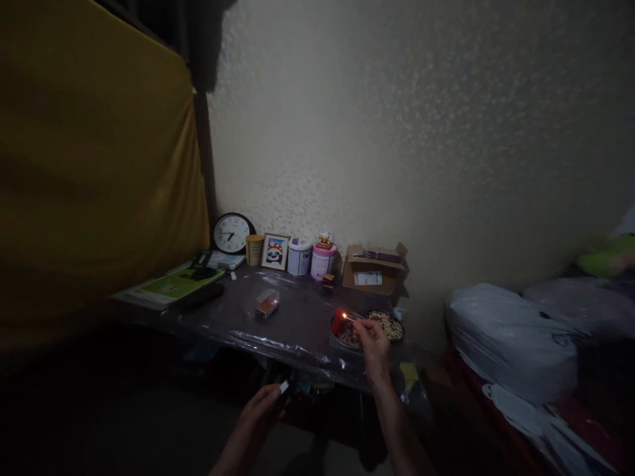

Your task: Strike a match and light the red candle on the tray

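Note:
My right hand (373,340) pinches a thin stick like a match (350,318), with a small bright flame at its left end. The flame is at a red candle (338,322), and I cannot tell whether the candle's wick burns. That candle stands in a round dish (349,338) of pale and dark bits. Just behind my fingers lies a second round dish (389,325) with similar bits. Low in front of the table, my left hand (260,406) is closed around a small box with a white end (284,387), perhaps a matchbox; its rest is dark.
A plastic-covered dark table (297,317) holds a small clear-wrapped packet (267,303). Along the wall stand a clock (231,233), a panda picture (274,252), two tubs (299,256) and an open cardboard box (372,270). White bags (510,337) lie right; a yellow curtain (99,145) hangs left.

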Demonstrator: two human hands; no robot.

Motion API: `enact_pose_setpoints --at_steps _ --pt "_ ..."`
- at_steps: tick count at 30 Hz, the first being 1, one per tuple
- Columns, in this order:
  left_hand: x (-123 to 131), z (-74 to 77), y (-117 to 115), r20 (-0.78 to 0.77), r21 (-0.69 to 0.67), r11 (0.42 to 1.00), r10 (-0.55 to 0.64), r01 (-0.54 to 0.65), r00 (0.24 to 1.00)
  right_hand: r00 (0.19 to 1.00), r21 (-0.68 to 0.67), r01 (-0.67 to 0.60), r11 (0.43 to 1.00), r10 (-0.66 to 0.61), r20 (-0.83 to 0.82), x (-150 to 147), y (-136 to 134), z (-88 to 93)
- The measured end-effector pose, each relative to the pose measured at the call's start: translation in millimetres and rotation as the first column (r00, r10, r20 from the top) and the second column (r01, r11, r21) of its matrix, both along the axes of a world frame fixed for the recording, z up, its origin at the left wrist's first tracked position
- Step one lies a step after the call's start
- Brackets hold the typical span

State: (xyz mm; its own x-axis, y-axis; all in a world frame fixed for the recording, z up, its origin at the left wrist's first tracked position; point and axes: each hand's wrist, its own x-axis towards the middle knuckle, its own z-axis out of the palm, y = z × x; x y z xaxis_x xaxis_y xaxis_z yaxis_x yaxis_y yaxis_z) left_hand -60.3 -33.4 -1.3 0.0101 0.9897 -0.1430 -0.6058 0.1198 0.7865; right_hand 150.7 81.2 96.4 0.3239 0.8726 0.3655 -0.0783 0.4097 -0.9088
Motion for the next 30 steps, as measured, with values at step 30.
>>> enact_pose_setpoints --at_steps 30 --pt "-4.4 -4.5 1.0 -0.023 -0.04 0.999 -0.004 0.003 1.0 0.993 -0.092 0.051 0.994 -0.04 0.113 -6.0 26.4 9.7"
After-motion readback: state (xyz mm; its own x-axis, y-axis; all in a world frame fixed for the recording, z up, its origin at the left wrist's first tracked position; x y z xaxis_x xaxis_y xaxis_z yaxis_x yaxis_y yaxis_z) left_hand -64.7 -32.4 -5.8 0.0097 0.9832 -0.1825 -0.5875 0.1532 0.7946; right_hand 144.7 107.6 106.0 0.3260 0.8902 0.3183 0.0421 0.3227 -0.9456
